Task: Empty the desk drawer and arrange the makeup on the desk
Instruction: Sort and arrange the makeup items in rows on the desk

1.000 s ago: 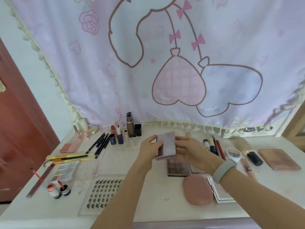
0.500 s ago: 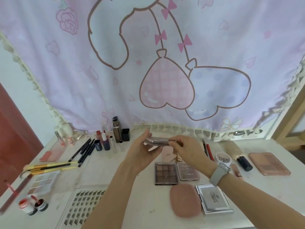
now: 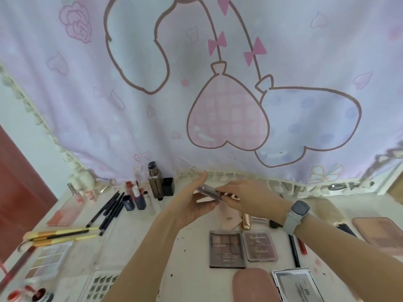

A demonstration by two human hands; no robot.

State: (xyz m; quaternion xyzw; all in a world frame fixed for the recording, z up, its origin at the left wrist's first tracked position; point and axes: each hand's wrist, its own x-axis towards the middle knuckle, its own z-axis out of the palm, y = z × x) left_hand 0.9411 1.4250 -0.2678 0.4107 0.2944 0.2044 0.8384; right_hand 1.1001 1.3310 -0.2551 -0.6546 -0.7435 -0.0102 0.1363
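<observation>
Palette (image 3: 209,191) edge-on between hands.

Bedroom vanity at home. My desk (image 3: 139,253) is covered in makeup: eyeshadow palettes (image 3: 226,249), brushes (image 3: 61,233), pencils (image 3: 109,211), bottles (image 3: 155,182). Pink cartoon curtain (image 3: 196,83) behind, wooden door (image 3: 19,184) left.

We see our two bare forearms, no sleeves on either. Our left hand (image 3: 192,203) wears nothing. Behind the fingers of our right hand (image 3: 250,199), at the wrist, sits a smartwatch (image 3: 297,215) with a dark rounded-square face and a pale grey-blue band.
</observation>
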